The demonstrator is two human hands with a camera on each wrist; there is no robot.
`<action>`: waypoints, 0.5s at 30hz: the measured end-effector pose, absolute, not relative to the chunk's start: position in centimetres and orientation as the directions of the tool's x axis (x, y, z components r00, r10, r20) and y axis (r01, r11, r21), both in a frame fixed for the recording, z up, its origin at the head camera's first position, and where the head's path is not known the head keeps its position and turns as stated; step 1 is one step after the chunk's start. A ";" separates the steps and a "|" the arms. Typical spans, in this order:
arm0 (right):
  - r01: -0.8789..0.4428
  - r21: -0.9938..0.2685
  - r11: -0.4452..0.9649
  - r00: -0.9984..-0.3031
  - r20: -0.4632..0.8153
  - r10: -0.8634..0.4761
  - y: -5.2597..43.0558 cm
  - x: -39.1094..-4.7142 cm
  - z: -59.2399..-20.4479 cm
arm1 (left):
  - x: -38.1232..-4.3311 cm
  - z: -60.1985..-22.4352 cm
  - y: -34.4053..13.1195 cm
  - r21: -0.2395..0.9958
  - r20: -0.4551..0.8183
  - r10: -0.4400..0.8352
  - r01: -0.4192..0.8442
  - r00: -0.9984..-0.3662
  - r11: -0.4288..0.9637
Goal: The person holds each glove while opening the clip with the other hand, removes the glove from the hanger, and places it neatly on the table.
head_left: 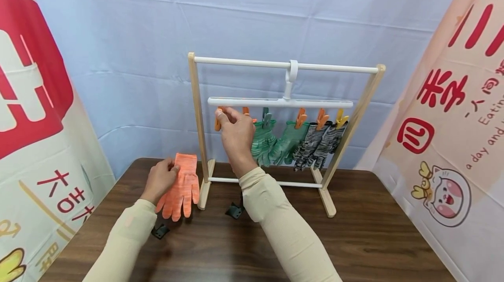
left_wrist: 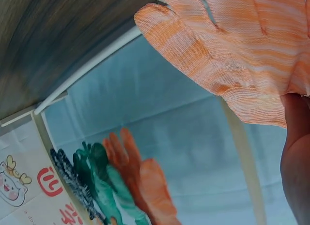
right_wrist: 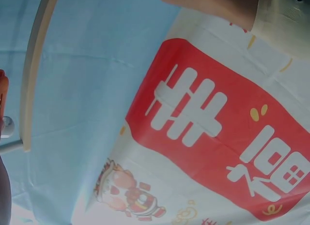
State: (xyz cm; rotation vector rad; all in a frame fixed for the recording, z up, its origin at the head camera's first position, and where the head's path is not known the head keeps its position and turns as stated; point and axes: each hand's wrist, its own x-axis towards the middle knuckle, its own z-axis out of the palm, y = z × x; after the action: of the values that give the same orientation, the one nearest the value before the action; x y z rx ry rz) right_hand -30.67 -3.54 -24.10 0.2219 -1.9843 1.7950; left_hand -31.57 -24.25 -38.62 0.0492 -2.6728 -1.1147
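Note:
My left hand [head_left: 160,179] pinches an orange knit glove [head_left: 185,185] near its cuff, and the glove's fingers point down to the left of the rack. With thumb and fingers, my right hand [head_left: 239,137] grips an orange clothespin [head_left: 218,121] at the left end of a white hanger [head_left: 252,102]. Another orange glove [left_wrist: 157,191] hangs beside the green ones in the left wrist view; in the head view my right hand mostly covers it. Green gloves [head_left: 289,142] and black-and-white gloves [head_left: 315,144] hang from further clothespins.
The hanger hooks over the top bar of a wood and white rack [head_left: 338,68] on a brown table [head_left: 378,238]. Two small black objects [head_left: 234,210] lie near my forearms. A light blue cloth [head_left: 118,54] hangs behind, with printed cloths at both sides.

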 end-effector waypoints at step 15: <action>-0.423 -0.894 0.145 -0.874 0.445 0.195 -3.7 -30.6 -24.0 | -33.1 -40.8 -25.6 0.746 0.086 -0.125 -0.019 -0.988 0.665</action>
State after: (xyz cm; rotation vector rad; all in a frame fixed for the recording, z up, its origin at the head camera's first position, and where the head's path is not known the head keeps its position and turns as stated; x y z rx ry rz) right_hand -30.56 -3.73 -23.95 0.2171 -1.9680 1.7776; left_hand -33.05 -25.56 -40.77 0.1191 -2.7466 -1.2287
